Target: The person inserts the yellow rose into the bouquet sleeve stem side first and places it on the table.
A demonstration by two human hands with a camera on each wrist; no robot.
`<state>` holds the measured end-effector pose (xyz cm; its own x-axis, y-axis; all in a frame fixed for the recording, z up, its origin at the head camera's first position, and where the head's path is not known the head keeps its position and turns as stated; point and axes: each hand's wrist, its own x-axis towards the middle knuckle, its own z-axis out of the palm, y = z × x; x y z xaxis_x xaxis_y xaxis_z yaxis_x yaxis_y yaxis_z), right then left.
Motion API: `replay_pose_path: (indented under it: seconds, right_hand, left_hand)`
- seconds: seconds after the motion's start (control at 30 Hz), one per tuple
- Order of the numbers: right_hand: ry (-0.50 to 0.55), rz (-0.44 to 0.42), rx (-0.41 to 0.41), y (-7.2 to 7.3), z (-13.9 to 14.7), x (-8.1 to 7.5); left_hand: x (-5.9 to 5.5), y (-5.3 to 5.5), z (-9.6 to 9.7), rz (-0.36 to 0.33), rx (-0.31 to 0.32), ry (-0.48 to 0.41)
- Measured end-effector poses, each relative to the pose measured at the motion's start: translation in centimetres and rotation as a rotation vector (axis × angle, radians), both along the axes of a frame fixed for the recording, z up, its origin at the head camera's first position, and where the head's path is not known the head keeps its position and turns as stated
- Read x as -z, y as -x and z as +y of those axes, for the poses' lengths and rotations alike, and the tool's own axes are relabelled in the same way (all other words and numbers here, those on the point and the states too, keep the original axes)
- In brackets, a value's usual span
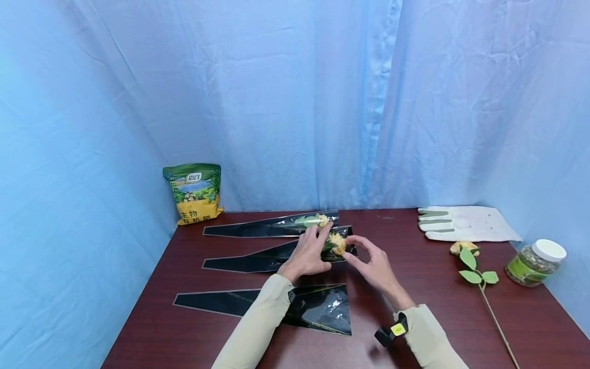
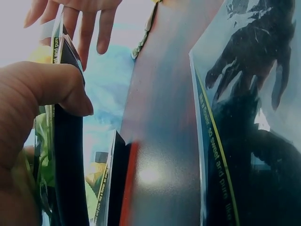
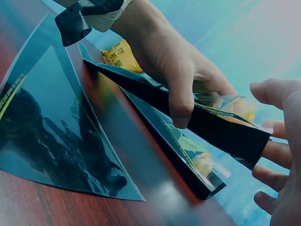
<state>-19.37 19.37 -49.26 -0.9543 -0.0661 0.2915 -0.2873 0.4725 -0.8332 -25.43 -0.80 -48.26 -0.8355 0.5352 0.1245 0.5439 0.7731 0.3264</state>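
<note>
Curtains (image 1: 276, 102) wall the bench (image 1: 410, 266), nine to three o'clock. Left hand (image 1: 308, 254) grips a black sleeve (image 1: 258, 262); right hand (image 1: 375, 266), fingers parted, holds nothing.

Yellow flower (image 1: 338, 244) inside middle black sleeve (image 1: 262, 262), near its wide end

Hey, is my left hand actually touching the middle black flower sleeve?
Touching. The right wrist view shows it: your left hand grips the middle black flower sleeve, the thumb lying directly over its black side with no gap.
</note>
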Motion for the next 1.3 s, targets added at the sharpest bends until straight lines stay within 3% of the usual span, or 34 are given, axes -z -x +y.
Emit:
replay_pose_path:
  seconds: [0.63, 0.8, 0.97, 1.07, 1.3]
  right_hand:
    - [0.020, -0.061, -0.047, 0.4, -1.8, 0.1]
    - [0.021, -0.108, 0.002, 0.6, -2.1, 0.1]
    - [0.043, -0.078, 0.071, 1.0, -2.6, -0.1]
    - [0.057, -0.079, 0.066, 1.3, -2.9, 0.0]
    - [0.116, -0.171, 0.056, 2.0, -3.1, 1.0]
  left_hand:
    - [0.2, 0.4, -0.4, 0.000, -0.019, 0.051]
    - [0.5, 0.7, -0.8, 0.019, -0.009, 0.075]
    - [0.6, 1.1, -1.3, 0.015, -0.002, 0.085]
    - [0.7, 1.3, -1.7, -0.005, -0.006, 0.093]
    - [1.0, 1.7, -2.5, -0.045, -0.018, 0.092]
